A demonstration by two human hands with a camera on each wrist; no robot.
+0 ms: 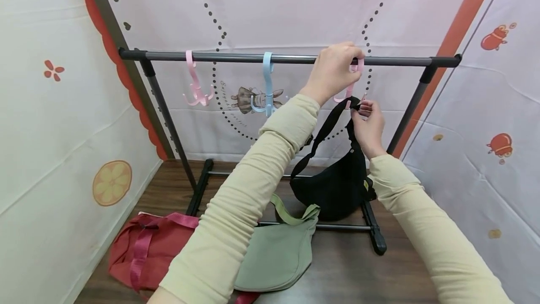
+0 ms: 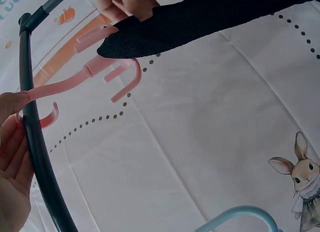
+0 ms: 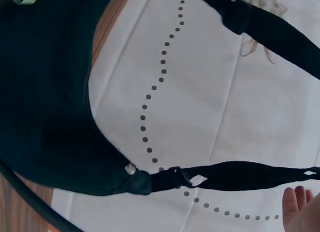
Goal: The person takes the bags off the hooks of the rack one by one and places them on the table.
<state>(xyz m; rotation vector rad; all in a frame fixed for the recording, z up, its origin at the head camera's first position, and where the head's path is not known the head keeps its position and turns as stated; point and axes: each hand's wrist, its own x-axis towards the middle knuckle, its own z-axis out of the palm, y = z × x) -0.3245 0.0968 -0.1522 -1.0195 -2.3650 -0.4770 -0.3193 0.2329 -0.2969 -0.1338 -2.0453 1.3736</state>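
My left hand (image 1: pixel 337 67) grips the top of a pink hook (image 2: pixel 60 89) where it curves over the dark rail (image 1: pixel 236 57). In the left wrist view, the thumb lies on the hook's stem and the fingers are behind the rail. A black shoulder bag (image 1: pixel 333 191) hangs beneath, its strap (image 2: pixel 185 26) looped over the hook's lower prongs. At the top of that strap my right hand (image 1: pixel 369 125) pinches it between thumb and fingers, close by the prongs. The right wrist view shows the bag's body and strap, with part of that hand at the edge.
Another pink hook (image 1: pixel 196 83) and a blue hook (image 1: pixel 267 83) hang bare along the rail. On the wooden floor (image 1: pixel 354 271) lie a red bag (image 1: pixel 160 243) and a green bag (image 1: pixel 278 257), by the rack's base. Printed cloth walls (image 1: pixel 485 107) stand close around.
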